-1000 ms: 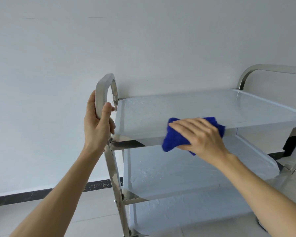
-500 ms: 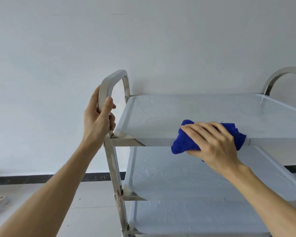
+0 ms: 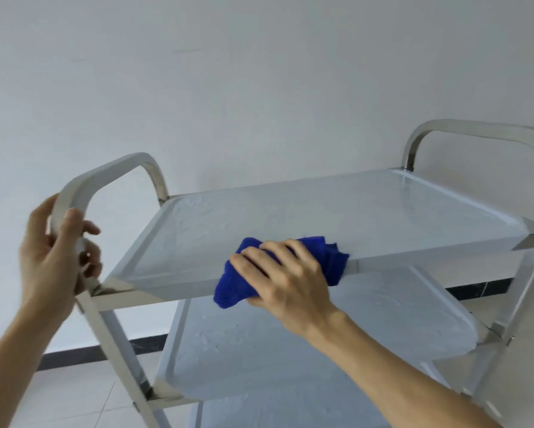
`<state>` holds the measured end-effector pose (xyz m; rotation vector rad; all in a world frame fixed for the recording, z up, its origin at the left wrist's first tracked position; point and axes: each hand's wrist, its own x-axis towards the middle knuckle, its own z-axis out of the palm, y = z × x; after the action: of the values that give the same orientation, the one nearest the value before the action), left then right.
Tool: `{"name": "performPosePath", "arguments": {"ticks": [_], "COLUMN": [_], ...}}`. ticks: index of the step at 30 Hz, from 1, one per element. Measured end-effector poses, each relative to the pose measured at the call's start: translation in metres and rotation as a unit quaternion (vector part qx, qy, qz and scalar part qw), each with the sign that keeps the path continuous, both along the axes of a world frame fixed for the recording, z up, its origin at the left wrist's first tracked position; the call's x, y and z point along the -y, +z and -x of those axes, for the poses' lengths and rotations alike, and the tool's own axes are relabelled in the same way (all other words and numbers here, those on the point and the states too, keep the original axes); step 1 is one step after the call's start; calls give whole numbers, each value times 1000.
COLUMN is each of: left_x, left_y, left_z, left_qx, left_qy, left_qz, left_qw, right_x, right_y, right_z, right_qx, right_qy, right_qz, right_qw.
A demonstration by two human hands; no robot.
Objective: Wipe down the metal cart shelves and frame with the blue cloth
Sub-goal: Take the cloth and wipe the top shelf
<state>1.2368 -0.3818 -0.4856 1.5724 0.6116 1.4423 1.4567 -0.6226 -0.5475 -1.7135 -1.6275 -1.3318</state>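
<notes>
Landmark: three-tier stainless steel cart (image 3: 290, 217), its top shelf the reference for every place below.
Cloth: bunched royal-blue terry cloth (image 3: 238, 288), draped over the near front edge of the top shelf, about midway along it, its lower fold hanging under the rim.
Right hand: right hand (image 3: 285, 282) lies on the cloth, fingers curled over it, pressing it to the rim.
Left hand: left hand (image 3: 48, 254) at the looped steel handle (image 3: 105, 177) off the shelf's left end; fingers loosened and blurred, so whether they grasp it firmly cannot be told.
Change: cloth has slid rightward along the front edge in the last second; left grasp was snug, now slacker.
Meaning: front rim likely part-wiped; lower shelves (image 3: 321, 350) and frame posts appear still to do.
</notes>
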Motion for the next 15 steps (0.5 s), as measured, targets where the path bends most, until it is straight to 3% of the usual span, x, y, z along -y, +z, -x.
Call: {"name": "performPosePath", "arguments": {"ticks": [5, 6, 8, 10, 11, 15], "left_x": [-68, -64, -43, -13, 2, 31], "left_y": [-7, -6, -7, -7, -7, -21], "left_z": [26, 26, 24, 21, 15, -13], "left_qx": [-153, -189, -210, -207, -223, -383], "left_qy": [66, 88, 138, 161, 157, 86], "left_qz": [48, 13, -157, -350, -394, -349], "left_qw": [985, 978, 955, 899, 878, 851], "right_x": [-26, -30, -37, -43, -46, -50], "right_y": [1, 0, 0, 2, 4, 9], "right_z": [31, 35, 43, 48, 51, 52], "right_qx": [-5, -4, -2, -2, -3, 0], "right_qy": [-2, -1, 1, -3, -8, -7], "right_qz": [8, 11, 19, 29, 32, 70], "right_qw": [1000, 1000, 1000, 1000, 999, 998]}}
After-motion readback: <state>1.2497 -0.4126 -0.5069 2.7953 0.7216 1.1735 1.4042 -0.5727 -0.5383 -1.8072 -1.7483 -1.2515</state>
